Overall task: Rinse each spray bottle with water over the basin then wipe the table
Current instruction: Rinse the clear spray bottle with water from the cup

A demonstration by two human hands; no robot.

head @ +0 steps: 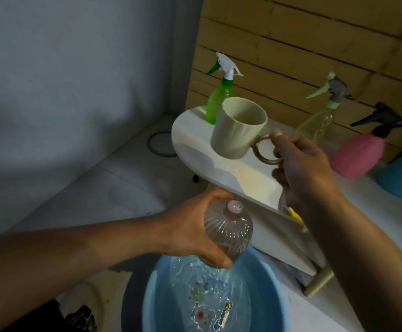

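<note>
My left hand [190, 226] grips a clear ribbed bottle [228, 232] with no spray head, held tilted over the blue basin [152, 291]; water runs from it into the basin. My right hand [302, 164] holds a cream mug [238, 130] by its handle, above the white table [243, 176] and tilted toward the left. On the table stand a green spray bottle [219, 99], a clear spray bottle with a grey and mint head [319, 121] and a pink spray bottle with a black head [360, 152].
A blue object [401, 173] sits at the right edge beside the pink bottle. A wooden plank wall [314, 44] rises behind the table and a grey wall lies to the left. A dark ring [159, 144] lies on the floor. Something yellow [295, 216] shows under my right wrist.
</note>
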